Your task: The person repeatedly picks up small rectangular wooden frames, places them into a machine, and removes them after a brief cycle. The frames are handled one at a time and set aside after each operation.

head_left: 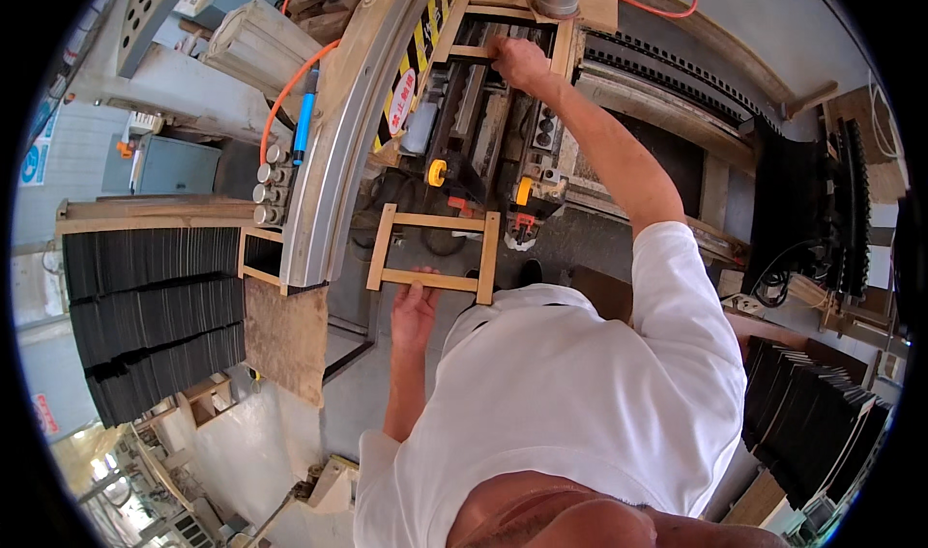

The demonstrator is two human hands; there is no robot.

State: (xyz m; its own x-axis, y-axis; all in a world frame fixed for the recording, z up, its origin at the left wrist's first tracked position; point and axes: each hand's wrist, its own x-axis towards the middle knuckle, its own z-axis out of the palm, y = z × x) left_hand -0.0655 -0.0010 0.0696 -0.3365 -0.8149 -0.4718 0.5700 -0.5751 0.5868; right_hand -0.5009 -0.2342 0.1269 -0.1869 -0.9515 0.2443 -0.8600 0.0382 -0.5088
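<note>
The left hand pinched the near frame mid-way along its near rail; slim wood, it was probably light and stiff, weakest at the corners, best held mid-rail. Beyond, the far frame lay on the machine; the right hand's fingers curled at its near rail, grip too hidden to tell.

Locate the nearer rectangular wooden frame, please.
Just left of centre in the head view, the wooden frame is in the bare left hand, below a round yellow knob.

Left hand holds lower frame — right hand touches upper frame.
</note>
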